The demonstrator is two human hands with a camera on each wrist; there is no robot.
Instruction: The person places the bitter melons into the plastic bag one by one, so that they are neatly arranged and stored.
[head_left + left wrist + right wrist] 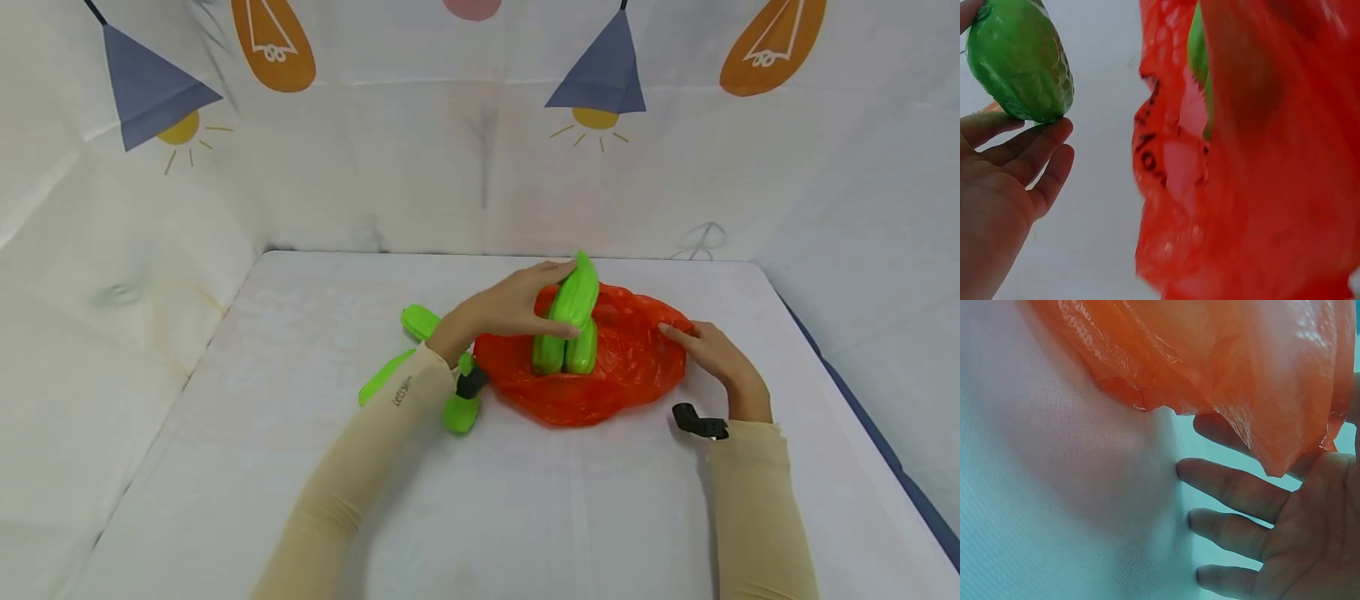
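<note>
My left hand [513, 304] grips a long, glossy green gourd [577, 292] between thumb and fingers, its pointed end up. In the left wrist view the fingertips lie along the gourd's rounded end. Right below it, two more green gourds [582, 350] lie side by side at the opened red plastic bag [637, 367]. At the bag's right edge, my right hand [720, 358] pinches the thin plastic between thumb and index finger. Its other fingers extend beneath the bag's edge in the right wrist view [1229, 487].
Left of the bag, several green gourds [420, 322] lie on the white table [480, 508], partly hidden behind the left forearm. White fabric walls [420, 183] with printed lamps and bulbs stand around the table. Black straps with cameras [699, 422] sit at the wrists.
</note>
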